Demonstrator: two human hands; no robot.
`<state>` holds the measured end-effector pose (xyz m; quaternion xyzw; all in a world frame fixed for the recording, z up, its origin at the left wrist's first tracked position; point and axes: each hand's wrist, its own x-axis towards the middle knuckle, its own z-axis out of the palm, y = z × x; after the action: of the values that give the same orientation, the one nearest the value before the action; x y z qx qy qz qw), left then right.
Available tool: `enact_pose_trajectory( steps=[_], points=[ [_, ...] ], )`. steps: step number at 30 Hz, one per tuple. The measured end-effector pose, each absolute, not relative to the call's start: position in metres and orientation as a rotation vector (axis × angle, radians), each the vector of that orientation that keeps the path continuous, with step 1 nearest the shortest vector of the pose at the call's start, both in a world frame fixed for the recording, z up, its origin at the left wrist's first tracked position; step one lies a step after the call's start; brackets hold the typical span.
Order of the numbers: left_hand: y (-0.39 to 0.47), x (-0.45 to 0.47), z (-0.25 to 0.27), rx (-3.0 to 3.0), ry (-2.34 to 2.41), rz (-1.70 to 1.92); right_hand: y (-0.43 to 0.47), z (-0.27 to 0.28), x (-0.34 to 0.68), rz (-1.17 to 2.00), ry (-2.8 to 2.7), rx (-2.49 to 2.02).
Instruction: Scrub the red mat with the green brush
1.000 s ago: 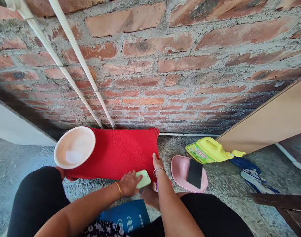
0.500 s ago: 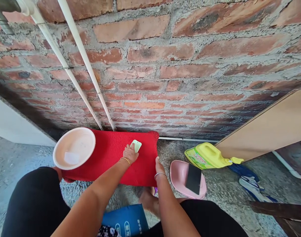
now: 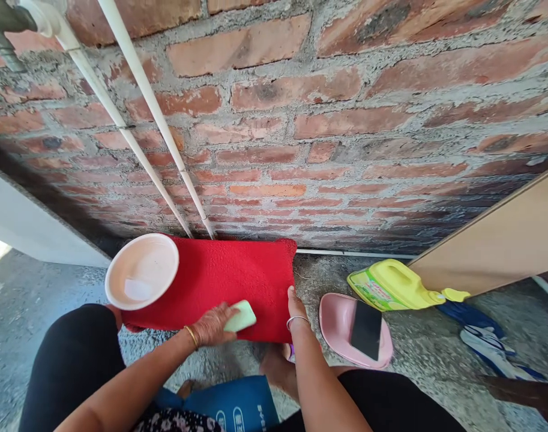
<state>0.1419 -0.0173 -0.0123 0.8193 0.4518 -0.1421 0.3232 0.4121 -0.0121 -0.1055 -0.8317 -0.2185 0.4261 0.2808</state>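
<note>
Hands (image 3: 216,327) between basin (image 3: 154,261) and jug (image 3: 391,285)

At lower center, the left hand (image 3: 215,325) holds a pale green block (image 3: 241,316) over the red cloth (image 3: 237,270); the right hand (image 3: 297,306) is at its right edge. A pale basin (image 3: 143,261) sits lower left, a yellow jug (image 3: 394,291) lower right.

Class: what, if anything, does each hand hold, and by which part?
Left hand: the pale green block, by its left end. Right hand: the red cloth, by its right edge.
</note>
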Motion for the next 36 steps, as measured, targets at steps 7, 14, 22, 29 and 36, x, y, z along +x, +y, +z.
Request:
enact_pose_trajectory(
  steps=[7,14,22,29,36],
  points=[
    [0.067,0.127,0.004,1.664,2.237,-0.158,-0.003,-0.104,0.409,1.230,-0.469,-2.309],
    [0.010,0.186,-0.019,2.203,1.376,-0.447,-0.006,-0.104,0.406,1.154,-0.458,-2.406],
    [0.074,0.164,0.001,1.659,2.117,-0.045,-0.008,-0.103,0.404,1.117,-0.420,-2.378],
    [0.121,0.212,0.005,1.460,2.285,0.006,-0.007,-0.094,0.401,1.101,-0.305,-2.450],
    [0.095,0.313,-0.004,1.773,1.884,-0.183,-0.005,-0.095,0.401,1.137,-0.379,-2.513]
  ],
)
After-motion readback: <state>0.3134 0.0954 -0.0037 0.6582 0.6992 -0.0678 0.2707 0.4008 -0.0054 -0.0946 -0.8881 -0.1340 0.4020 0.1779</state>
